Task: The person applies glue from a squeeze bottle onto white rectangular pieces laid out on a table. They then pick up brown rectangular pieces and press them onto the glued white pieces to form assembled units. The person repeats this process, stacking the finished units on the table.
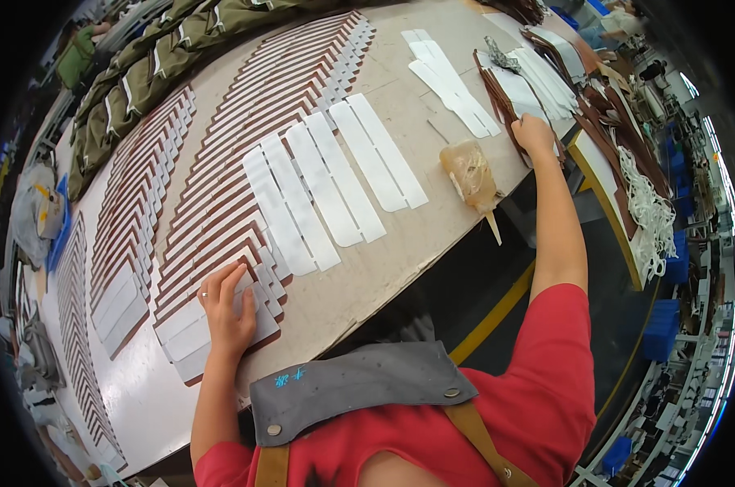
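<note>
My left hand (228, 308) rests on the near end of a long row of overlapping white pieces with brown edges (250, 174). Its fingers are spread and slightly bent, with the thumb apart. Beside that row, pairs of flat white pieces (331, 183) lie on the table, each pair with a narrow gap between them. Out to the right, my right hand (535, 135) is closed over a stack of brown strips (497, 96). Its fingertips are hidden, so I cannot make out what they hold.
A yellowish wrapped block (469, 172) with a pale stick sits at the table (367, 284) edge. More white pieces (448, 81) lie farther back. Two other overlapping rows run along the left. Olive-green fabric (164, 61) lines the far edge; a yellow-edged board (603, 203) stands at right.
</note>
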Motion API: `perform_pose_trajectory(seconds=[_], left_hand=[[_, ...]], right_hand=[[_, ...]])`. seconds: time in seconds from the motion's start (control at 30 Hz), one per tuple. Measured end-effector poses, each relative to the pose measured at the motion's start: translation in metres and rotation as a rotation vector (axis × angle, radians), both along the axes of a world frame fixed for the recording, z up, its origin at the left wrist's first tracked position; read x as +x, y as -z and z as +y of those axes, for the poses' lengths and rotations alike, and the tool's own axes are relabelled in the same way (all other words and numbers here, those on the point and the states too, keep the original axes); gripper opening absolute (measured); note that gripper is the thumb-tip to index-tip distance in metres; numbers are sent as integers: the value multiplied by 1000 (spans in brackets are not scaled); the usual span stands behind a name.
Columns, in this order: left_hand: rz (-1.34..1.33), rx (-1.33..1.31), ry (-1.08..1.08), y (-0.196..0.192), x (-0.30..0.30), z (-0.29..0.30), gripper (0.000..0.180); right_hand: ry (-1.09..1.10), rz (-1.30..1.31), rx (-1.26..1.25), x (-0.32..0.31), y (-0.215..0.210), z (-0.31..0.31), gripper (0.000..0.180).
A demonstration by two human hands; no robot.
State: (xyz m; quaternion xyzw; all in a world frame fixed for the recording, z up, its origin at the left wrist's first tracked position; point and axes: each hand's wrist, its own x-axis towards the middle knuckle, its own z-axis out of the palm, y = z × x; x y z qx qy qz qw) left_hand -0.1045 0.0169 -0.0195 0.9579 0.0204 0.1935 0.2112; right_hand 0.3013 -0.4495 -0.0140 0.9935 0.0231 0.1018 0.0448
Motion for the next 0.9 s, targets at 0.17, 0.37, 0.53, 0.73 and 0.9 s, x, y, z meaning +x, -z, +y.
perform_pose_trajectory(seconds=[0.17, 0.37, 0.53, 0.73, 0.9], left_hand=[[-22, 28, 8, 0, 1, -1, 39], [-44, 33, 8, -1, 2, -3, 37], [-119, 17, -15, -1, -3, -1, 34], [-182, -390, -75, -15, -5, 1, 27], [-112, -1232, -151, -34, -25, 16, 30]], right_hand=[[-16, 9, -89, 3, 4, 5, 26], [125, -135, 77, -9, -25, 0, 26], [151, -353, 189, -18, -84, -5, 30], [-464, -397, 665, -76, -177, 48, 28], [-807, -495, 728, -159, -213, 174, 27]])
